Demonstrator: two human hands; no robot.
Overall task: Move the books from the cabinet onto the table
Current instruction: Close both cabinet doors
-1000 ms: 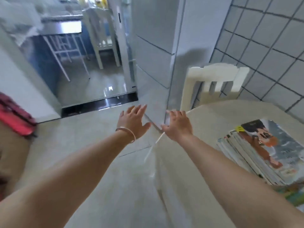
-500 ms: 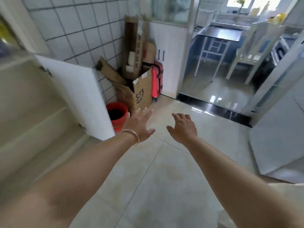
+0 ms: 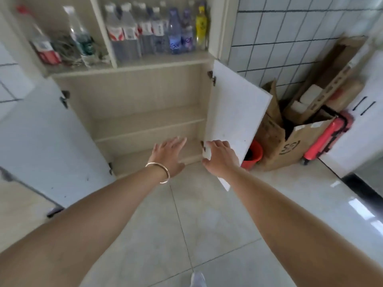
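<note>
The beige cabinet (image 3: 145,96) stands ahead with both lower doors swung open. Its lower shelves (image 3: 149,129) show bare wood; I see no books on them. My left hand (image 3: 169,153), with a bangle on the wrist, stretches toward the bottom shelf with straight fingers and holds nothing. My right hand (image 3: 219,155) reaches out in front of the lower part of the open right door (image 3: 236,114), fingers relaxed and holding nothing. The table and the book stack are out of view.
Several bottles (image 3: 153,32) fill the upper glass-fronted shelf. The open left door (image 3: 47,146) juts out at the left. A red bucket (image 3: 253,155), cardboard boxes (image 3: 290,139) and a red case (image 3: 327,137) crowd the right corner against the tiled wall. Pale tiled floor (image 3: 196,224) lies underfoot.
My view has swung left from the table with the book stack, past the doorway, to face the open cabinet. Both hands stayed held out, holding nothing.
</note>
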